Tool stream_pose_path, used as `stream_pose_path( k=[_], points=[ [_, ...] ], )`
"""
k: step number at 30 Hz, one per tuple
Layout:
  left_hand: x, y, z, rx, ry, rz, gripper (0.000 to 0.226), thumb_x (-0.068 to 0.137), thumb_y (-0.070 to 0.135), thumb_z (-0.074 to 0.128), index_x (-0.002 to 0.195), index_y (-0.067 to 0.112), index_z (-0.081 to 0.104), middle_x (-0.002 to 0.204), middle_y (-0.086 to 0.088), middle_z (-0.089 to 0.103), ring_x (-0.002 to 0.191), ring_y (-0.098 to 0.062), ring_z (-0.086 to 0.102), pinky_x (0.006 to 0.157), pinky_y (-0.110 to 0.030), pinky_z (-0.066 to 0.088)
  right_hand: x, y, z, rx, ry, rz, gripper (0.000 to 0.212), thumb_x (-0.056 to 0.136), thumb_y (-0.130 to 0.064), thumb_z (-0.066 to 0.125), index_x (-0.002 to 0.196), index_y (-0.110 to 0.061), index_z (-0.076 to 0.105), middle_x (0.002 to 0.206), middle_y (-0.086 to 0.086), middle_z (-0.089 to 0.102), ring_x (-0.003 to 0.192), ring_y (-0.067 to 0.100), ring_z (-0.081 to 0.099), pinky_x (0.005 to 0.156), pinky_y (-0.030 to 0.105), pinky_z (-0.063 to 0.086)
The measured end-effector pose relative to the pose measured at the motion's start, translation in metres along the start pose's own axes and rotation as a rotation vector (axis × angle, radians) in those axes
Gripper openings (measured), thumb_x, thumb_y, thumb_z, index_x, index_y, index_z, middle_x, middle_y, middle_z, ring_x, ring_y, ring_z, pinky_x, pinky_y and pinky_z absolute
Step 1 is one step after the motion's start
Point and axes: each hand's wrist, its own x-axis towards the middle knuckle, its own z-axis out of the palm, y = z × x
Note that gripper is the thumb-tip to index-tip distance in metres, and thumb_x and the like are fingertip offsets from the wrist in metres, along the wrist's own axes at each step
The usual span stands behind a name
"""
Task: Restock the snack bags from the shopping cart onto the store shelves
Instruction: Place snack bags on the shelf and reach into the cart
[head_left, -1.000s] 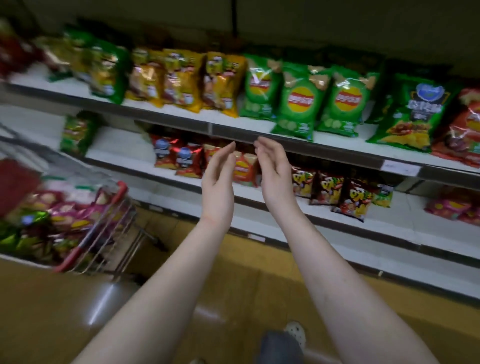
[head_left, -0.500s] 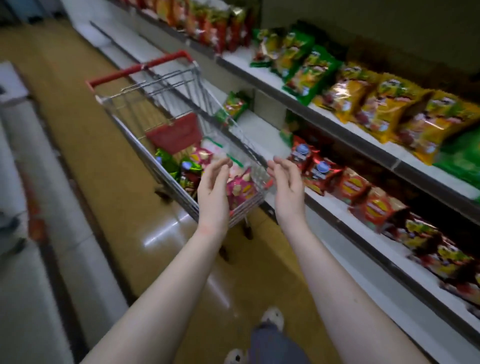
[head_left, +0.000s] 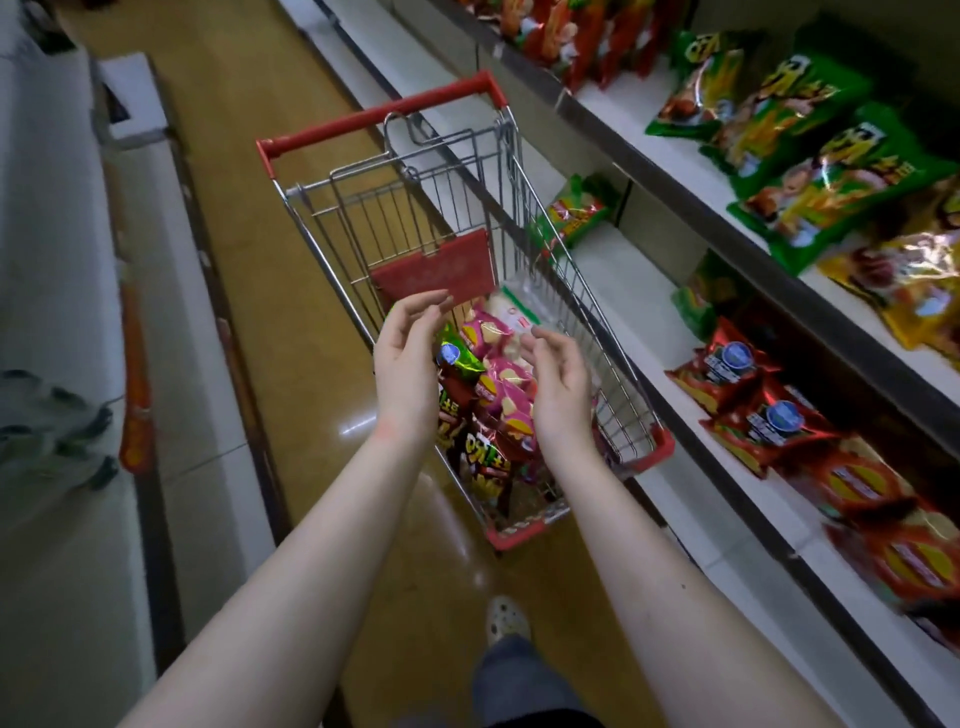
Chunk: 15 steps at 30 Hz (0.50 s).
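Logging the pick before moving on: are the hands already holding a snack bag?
No: the left hand and the right hand hover open over the snack bags in the shopping cart, gripping nothing.

upper shelf (head_left: 685, 166): green bags (head_left: 831, 171), yellow bags (head_left: 909, 280)
lower shelf (head_left: 623, 270): red bags (head_left: 753, 384) near, green bag (head_left: 571, 213) far
floor (head_left: 311, 389): shopping cart (head_left: 379, 117)

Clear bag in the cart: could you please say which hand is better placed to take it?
Probably the right hand: its open fingertips hover beside the clear bag, while the left hand sits across the pink bags.
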Motion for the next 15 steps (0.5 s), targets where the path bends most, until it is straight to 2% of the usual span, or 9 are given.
stream_pose_path(
  k=[3, 8, 10, 12, 15],
  points=[
    [0.026, -0.002, 0.000, 0.006, 0.008, -0.012, 0.022, 0.097, 0.010, 0.046, 0.092, 0.023, 0.063, 0.106, 0.002, 0.067, 0.101, -0.011, 0.060, 0.082, -0.020, 0.047, 0.026, 0.002, 0.015, 0.010, 0.013, 0.026, 0.016, 0.100, -0.022, 0.044, 0.112, -0.020, 0.055, 0.119, 0.004, 0.062, 0.113, 0.014, 0.058, 0.098, 0.026, 0.046],
    [0.072, -0.021, 0.002, 0.057, -0.034, -0.060, 0.021, 0.097, 0.009, 0.046, 0.090, 0.019, 0.064, 0.100, 0.006, 0.067, 0.097, -0.008, 0.061, 0.079, -0.016, 0.047, 0.062, 0.020, 0.031, -0.007, 0.052, 0.067, 0.014, 0.100, -0.022, 0.045, 0.108, -0.022, 0.055, 0.116, 0.004, 0.063, 0.110, 0.016, 0.060, 0.096, 0.028, 0.047],
    [0.092, -0.037, 0.003, 0.090, -0.075, -0.121, 0.019, 0.097, 0.011, 0.048, 0.090, 0.019, 0.064, 0.099, 0.006, 0.067, 0.098, -0.010, 0.061, 0.086, -0.023, 0.048, 0.072, 0.035, 0.034, -0.025, 0.093, 0.097, 0.016, 0.099, -0.024, 0.046, 0.110, -0.019, 0.056, 0.118, 0.005, 0.062, 0.111, 0.017, 0.059, 0.096, 0.027, 0.046],
    [0.118, -0.057, 0.005, 0.144, -0.126, -0.187, 0.017, 0.097, 0.014, 0.050, 0.089, 0.019, 0.064, 0.101, 0.003, 0.068, 0.101, -0.015, 0.061, 0.092, -0.032, 0.047, 0.083, 0.050, 0.038, -0.044, 0.151, 0.128, 0.017, 0.099, -0.025, 0.046, 0.111, -0.019, 0.056, 0.122, 0.004, 0.061, 0.113, 0.015, 0.057, 0.091, 0.019, 0.044],
    [0.155, -0.087, 0.009, 0.203, -0.235, -0.264, 0.013, 0.093, 0.016, 0.056, 0.085, 0.020, 0.064, 0.107, -0.008, 0.067, 0.104, -0.023, 0.061, 0.094, -0.037, 0.046, 0.096, 0.072, 0.043, -0.068, 0.255, 0.203, 0.017, 0.099, -0.027, 0.046, 0.110, -0.020, 0.056, 0.115, -0.003, 0.060, 0.108, 0.012, 0.056, 0.082, 0.013, 0.040]
  ],
)
